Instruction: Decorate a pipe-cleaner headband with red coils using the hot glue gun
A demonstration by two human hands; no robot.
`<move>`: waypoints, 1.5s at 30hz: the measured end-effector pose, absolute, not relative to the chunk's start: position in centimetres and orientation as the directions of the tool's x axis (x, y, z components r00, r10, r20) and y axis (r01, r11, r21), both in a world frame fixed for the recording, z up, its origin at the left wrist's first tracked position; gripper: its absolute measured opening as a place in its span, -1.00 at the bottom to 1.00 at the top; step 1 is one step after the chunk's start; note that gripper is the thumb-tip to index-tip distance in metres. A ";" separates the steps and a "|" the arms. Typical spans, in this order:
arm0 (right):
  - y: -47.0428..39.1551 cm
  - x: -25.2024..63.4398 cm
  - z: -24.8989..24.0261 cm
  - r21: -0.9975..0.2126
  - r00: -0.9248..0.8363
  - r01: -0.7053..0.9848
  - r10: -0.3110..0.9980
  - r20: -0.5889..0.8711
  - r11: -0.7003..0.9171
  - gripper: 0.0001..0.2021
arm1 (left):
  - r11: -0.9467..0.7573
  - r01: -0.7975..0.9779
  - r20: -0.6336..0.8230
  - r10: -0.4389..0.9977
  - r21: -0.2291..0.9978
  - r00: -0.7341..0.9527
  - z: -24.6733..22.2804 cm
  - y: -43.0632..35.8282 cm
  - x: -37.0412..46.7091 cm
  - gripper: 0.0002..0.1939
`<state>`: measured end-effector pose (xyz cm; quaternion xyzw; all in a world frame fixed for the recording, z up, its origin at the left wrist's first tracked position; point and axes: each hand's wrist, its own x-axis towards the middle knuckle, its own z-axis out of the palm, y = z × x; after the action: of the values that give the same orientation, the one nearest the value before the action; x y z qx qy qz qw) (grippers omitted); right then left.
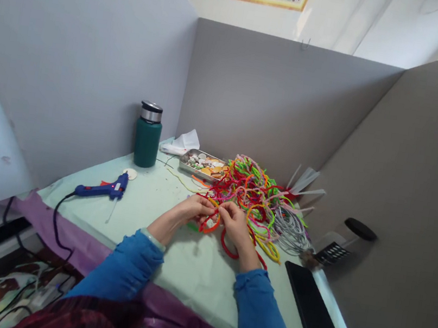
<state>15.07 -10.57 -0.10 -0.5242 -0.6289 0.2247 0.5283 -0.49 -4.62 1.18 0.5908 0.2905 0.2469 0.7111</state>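
Note:
My left hand and my right hand meet over the middle of the table, fingers pinched close together. Between them are red and orange pipe cleaners, bent into a loop below the fingertips. Both hands are closed on this piece; its exact joint is hidden by the fingers. A dark red strand curves beneath my right hand. Just beyond my hands lies a tangled heap of pipe cleaners in red, green, pink, orange and yellow. A small green bit shows under my left hand.
A blue glue gun with a cord lies left, near a white disc. Behind stand a green bottle and a metal tray of small pieces. Grey coils and a black slab are right. Grey partitions enclose the table.

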 end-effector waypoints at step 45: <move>-11.5 14.3 1.3 -0.915 0.099 0.085 0.910 0.402 0.395 -0.84 | 0.408 -0.107 -0.132 0.515 0.907 0.847 1.8 -5.0 -1.0 -0.71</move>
<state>14.29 -11.53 1.29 -0.4306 -0.5776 0.3421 0.6033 -1.00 -5.00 1.83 0.5096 0.2003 0.1908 0.8147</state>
